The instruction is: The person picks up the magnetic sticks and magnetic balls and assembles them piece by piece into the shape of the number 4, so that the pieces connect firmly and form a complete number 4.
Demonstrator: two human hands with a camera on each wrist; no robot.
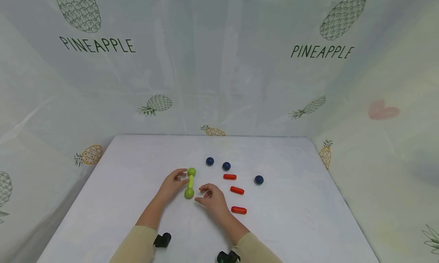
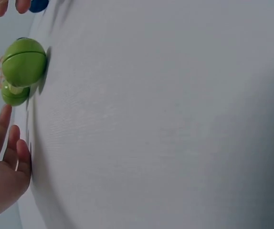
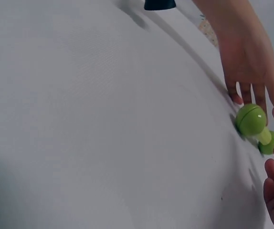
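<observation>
A dumbbell-shaped piece made of two green balls joined by a slim yellow-green rod [image 1: 190,182] lies on the white tabletop [image 1: 291,217] between my hands, one ball farther from me and the other nearer. A fine seam runs round the nearer ball. My left hand [image 1: 171,185] is on the piece's left side, by the far ball and the rod, with its fingers loosely bent and thumb apart from them; I grip nothing with it, and I cannot tell whether the fingertips touch the piece. My right hand [image 1: 215,202] hangs just right of the near ball, a gap between them, its fingers lightly bent, the thumb well away from the index finger, and nothing held.

To the right of my hands lie three short red rods [image 1: 237,190], set one behind another and apart. Beyond them are two shiny dark blue balls [image 1: 226,166] near each other, and a third dark blue ball [image 1: 258,180] sits farther right. I wear beige sleeves [image 1: 135,244] and a black device [image 1: 162,240] at each wrist. Pale cloth printed with pineapples [image 1: 212,76] hangs behind the tabletop.
</observation>
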